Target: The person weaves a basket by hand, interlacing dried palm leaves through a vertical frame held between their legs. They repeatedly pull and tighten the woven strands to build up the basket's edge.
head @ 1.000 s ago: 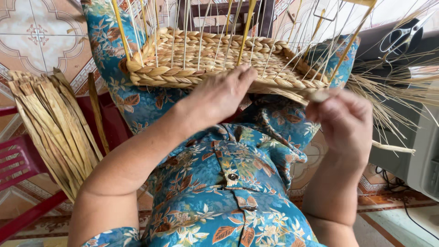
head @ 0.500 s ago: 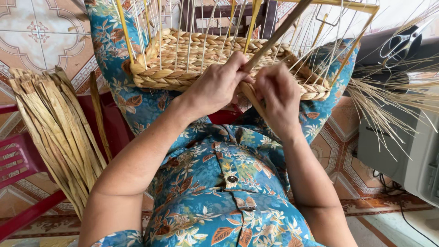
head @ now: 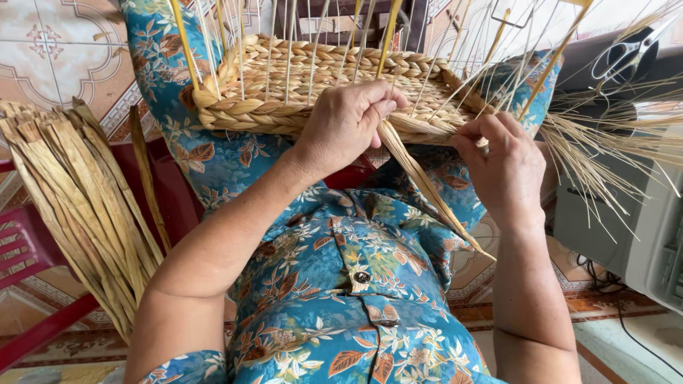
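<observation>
Floor: patterned tiles (head: 50,43), upper left of frame.
Basket (head: 306,92): half-woven, braided golden rim, upright spokes.
Left hand (head: 348,121): grip pinches flat straw strand (head: 427,188).
Right hand (head: 501,167): grip pinches the weave edge.

Woven basket (head: 320,85) rests on the lap (head: 235,160), blue floral fabric. Bundle of dried straw strips (head: 78,206) on red plastic chair (head: 32,263) beside; patterned tile floor (head: 50,50) underneath.

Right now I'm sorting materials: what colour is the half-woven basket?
Pale straw-tan basket, braided rim; head view shows it best.
</observation>
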